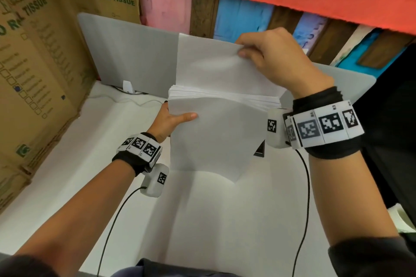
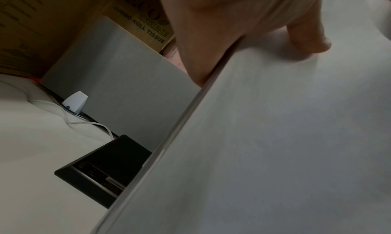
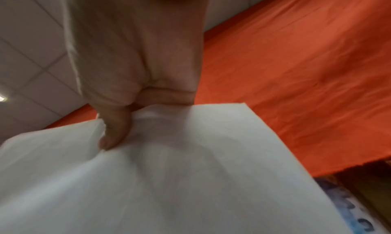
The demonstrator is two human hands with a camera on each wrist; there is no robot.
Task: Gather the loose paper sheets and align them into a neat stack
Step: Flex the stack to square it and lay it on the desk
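left hand [image 1: 171, 120] grips the paper stack [image 1: 216, 132] w/ thumb on top, right hand [image 1: 276, 56] pinching the top sheet's [image 1: 222, 67] far edge, above white table [image 1: 213, 220]

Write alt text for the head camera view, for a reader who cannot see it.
Two hands hold a thick stack of white paper sheets above a white table: the left hand grips its left edge, while the right hand pinches the raised top edge of the rear sheets. Brown cardboard boxes stand at left, a grey divider panel behind.
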